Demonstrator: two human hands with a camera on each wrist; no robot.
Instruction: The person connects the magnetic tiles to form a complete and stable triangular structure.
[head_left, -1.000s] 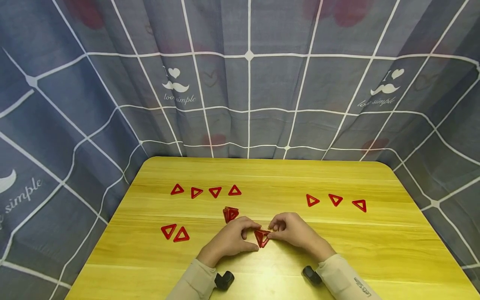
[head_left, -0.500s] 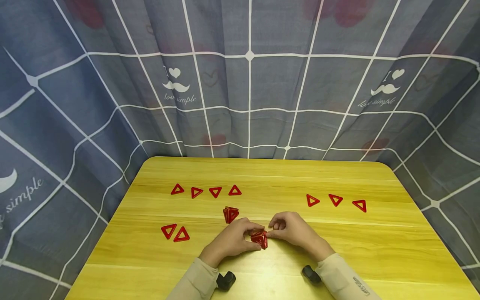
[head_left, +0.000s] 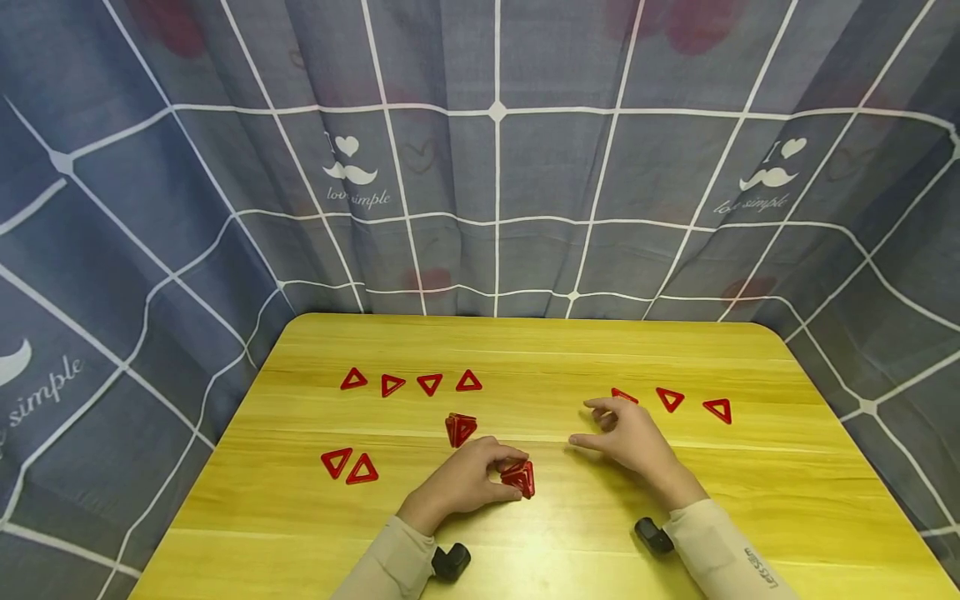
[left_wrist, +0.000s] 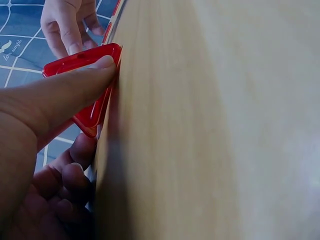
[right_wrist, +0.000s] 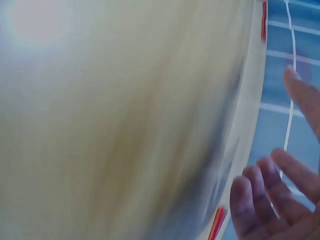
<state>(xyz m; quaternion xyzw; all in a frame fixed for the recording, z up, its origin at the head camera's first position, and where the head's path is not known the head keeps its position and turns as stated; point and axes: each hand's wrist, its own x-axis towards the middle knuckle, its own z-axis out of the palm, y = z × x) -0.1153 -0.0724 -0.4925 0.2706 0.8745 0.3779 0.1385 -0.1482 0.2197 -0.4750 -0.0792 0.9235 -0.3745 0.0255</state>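
Observation:
My left hand [head_left: 472, 477] grips a small pyramid of red triangle tiles [head_left: 519, 479] near the front middle of the table. In the left wrist view, the thumb lies across one face of this red pyramid [left_wrist: 90, 117], with the curled fingers partly hidden behind and below. My right hand [head_left: 633, 442] is held over the table to the right, fingers spread and nothing between them. Just beyond its knuckles lies a red triangle tile [head_left: 622, 395], partly covered by the hand. A second red pyramid [head_left: 461, 429] stands behind my left hand.
Two more triangle tiles, one of them a hollow red tile [head_left: 670, 399], lie at the right. Several others, including a back-row tile [head_left: 430, 384], line the left rear. A pair with a front tile [head_left: 363, 469] rests farther left. A grid-patterned curtain [head_left: 480, 183] borders the table [head_left: 375, 542].
The red pyramid has closed up and shifted slightly left in my left hand. My right hand has let go of it and moved right and away, opening its fingers, toward the right-hand tiles.

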